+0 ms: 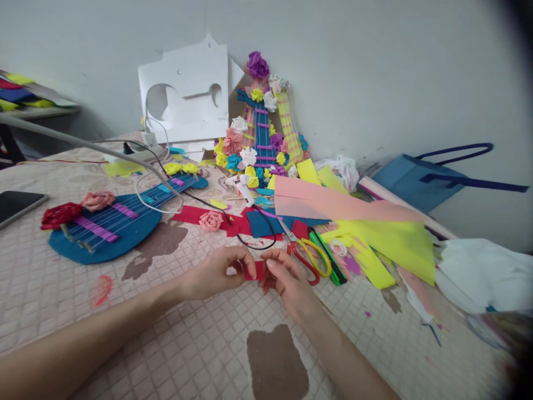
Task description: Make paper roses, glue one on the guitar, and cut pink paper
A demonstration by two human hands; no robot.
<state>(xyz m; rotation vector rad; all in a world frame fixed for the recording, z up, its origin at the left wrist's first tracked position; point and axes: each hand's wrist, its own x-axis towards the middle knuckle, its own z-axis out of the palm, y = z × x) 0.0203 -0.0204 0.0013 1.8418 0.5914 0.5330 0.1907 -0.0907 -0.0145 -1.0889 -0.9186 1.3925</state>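
Observation:
Between my two hands, low over the table, is a small piece of red crepe paper (254,270). My left hand (222,271) pinches its left side between thumb and forefinger. On its right side my right hand (287,278) has thumb and fingers closed at the edge. Just beyond my hands lie red paper strips (191,216) with a pink paper flower (211,221) on them. A pair of scissors (310,255) with red and yellow handles rests right of my right hand, beside a green and black cutter (327,258).
At left lies a blue paper guitar (125,228) with flowers. A white glue gun (242,189) with a black cord stands behind. Flower-covered guitars (262,133) and a cut white board (183,94) lean on the wall. Pink paper (333,203) and yellow paper (387,244) are at right.

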